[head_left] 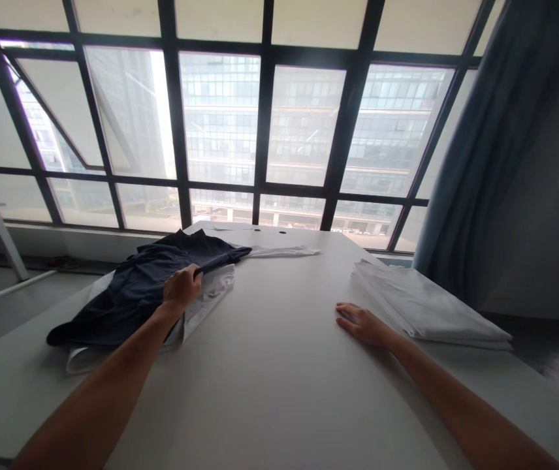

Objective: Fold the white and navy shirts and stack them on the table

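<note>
A dark navy garment, seemingly a shirt [132, 287], lies loosely spread on the left of the white table [270, 391]. My left hand [182, 287] has its fingers closed around the near right edge of this shirt. Beneath it a white garment [213, 287] sticks out, with a white sleeve-like strip [284, 251] reaching right across the table. My right hand [362, 323] rests on the tabletop with its fingers stretched out and holds nothing. Just right of that hand sits a flat stack of folded white cloth [436, 303].
Behind the table stands a large window wall with dark frames [264, 124]; one pane [59, 104] at the left is tilted open. A blue-grey curtain [485, 150] hangs at the right. Part of another white table [2, 238] shows at far left.
</note>
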`<state>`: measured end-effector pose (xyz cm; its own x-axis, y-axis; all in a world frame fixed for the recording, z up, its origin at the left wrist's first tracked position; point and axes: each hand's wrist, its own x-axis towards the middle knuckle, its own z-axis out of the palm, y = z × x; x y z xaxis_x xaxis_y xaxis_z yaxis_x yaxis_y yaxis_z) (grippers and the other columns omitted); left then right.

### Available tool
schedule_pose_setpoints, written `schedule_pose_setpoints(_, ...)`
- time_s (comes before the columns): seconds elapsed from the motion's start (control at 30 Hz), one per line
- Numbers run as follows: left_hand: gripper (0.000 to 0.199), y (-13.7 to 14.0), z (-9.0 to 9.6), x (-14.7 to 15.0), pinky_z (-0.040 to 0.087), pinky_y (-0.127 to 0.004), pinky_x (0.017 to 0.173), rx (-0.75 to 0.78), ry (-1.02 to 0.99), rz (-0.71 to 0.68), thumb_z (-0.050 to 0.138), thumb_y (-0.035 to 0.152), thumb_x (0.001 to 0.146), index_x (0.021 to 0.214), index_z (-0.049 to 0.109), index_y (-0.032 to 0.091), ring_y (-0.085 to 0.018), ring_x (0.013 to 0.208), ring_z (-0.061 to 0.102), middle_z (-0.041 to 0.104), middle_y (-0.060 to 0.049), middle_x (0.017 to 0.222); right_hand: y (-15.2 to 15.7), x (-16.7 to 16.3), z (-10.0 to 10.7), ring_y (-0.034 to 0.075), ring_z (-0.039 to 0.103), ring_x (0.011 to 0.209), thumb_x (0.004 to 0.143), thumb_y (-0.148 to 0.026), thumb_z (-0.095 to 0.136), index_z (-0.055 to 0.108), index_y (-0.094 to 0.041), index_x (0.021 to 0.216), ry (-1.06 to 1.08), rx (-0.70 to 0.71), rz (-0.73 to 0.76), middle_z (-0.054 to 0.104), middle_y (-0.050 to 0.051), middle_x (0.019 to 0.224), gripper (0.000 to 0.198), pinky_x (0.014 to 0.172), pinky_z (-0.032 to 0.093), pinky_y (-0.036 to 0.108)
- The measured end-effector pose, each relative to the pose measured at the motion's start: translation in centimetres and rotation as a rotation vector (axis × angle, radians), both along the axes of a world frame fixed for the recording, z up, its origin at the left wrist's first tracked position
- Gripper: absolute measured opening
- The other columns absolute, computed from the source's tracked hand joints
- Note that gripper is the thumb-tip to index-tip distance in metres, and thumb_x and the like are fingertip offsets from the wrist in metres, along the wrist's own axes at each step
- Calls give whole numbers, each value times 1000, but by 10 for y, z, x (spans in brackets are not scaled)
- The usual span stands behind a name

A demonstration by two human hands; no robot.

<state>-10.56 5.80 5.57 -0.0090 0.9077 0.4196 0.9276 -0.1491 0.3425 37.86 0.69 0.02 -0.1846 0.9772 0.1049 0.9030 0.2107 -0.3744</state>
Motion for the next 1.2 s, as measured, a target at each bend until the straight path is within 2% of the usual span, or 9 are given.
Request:
schedule_pose_setpoints(0.1, 40, -13, 17, 23, 44, -38, 105, 262, -145, 35, 35, 34, 101, 130, 58, 20, -26, 119, 61, 66, -10, 128, 0, 1, 0, 25, 50, 132, 90, -40, 52, 63, -13, 129, -11, 8, 20, 53, 14, 144, 48, 114, 34, 33)
schedule_pose_setpoints(0.17, 36, -19, 20, 37, 48, -36, 99, 263, -198, 7, 43, 32, 97, 124, 63, 21, -26, 110, 65, 71, -9, 118, 0, 2, -1, 26, 50, 132, 90, -41, 52, 63, -12, 128, -14, 16, 20, 53, 14, 144, 48, 113, 35, 33)
schedule_pose_setpoints(0.23, 33, -27, 15, 51, 50, -36, 92, 128, -198, -42, 49, 29, 93, 117, 69, 19, -26, 100, 68, 74, -9, 105, 1, 3, -3, 26, 50, 132, 90, -40, 52, 64, -13, 127, -10, 26, 17, 54, 14, 144, 48, 113, 34, 33)
schedule_pose_setpoints(0.33, 35, -44, 1, 77, 52, -30, 80, -107, -229, -283, 51, 26, 88, 113, 71, 16, -22, 82, 69, 74, -6, 90, 2, 4, -6, 27, 52, 130, 90, -42, 52, 64, -15, 126, -2, 33, 30, 55, 13, 143, 47, 112, 36, 35)
schedule_pose_setpoints(0.53, 57, -88, -7, 115, 47, -23, 59, -811, -151, -710, 68, 24, 72, 128, 65, 15, -15, 66, 61, 70, -3, 88, 3, -10, 0, 31, 61, 114, 92, -32, 50, 69, -13, 117, -210, 187, 53, 65, 17, 125, 36, 101, 45, 43)
schedule_pose_setpoints(0.77, 58, -95, -13, 113, 49, -24, 55, -1237, -227, -1062, 78, 38, 75, 129, 65, 22, -13, 54, 60, 64, 3, 71, 24, -111, 19, 29, 59, 119, 93, -27, 55, 64, -13, 129, -110, 212, 201, 63, 15, 130, 39, 103, 46, 41)
schedule_pose_setpoints(0.9, 61, -92, -20, 107, 51, -26, 60, -1226, -298, -1144, 78, 49, 76, 128, 66, 21, -15, 57, 65, 67, 1, 70, 42, -187, 14, 28, 52, 130, 95, -37, 56, 58, -16, 139, -23, 172, 325, 54, 13, 144, 48, 111, 40, 39)
schedule_pose_setpoints(1.0, 67, -87, -15, 95, 53, -27, 66, -1179, -366, -1181, 74, 58, 78, 132, 62, 20, -16, 65, 69, 74, -4, 81, 50, -213, 8, 30, 45, 137, 95, -45, 56, 55, -21, 142, -81, 68, 353, 47, 11, 151, 53, 116, 33, 44)
schedule_pose_setpoints(1.2, 51, -53, -5, 61, 54, -34, 82, -700, -410, -893, 68, 48, 83, 123, 64, 16, -22, 87, 70, 75, -10, 103, 68, -163, 7, 28, 28, 147, 97, -51, 49, 47, -28, 148, -181, -88, 198, 35, 7, 158, 56, 119, 16, 56)
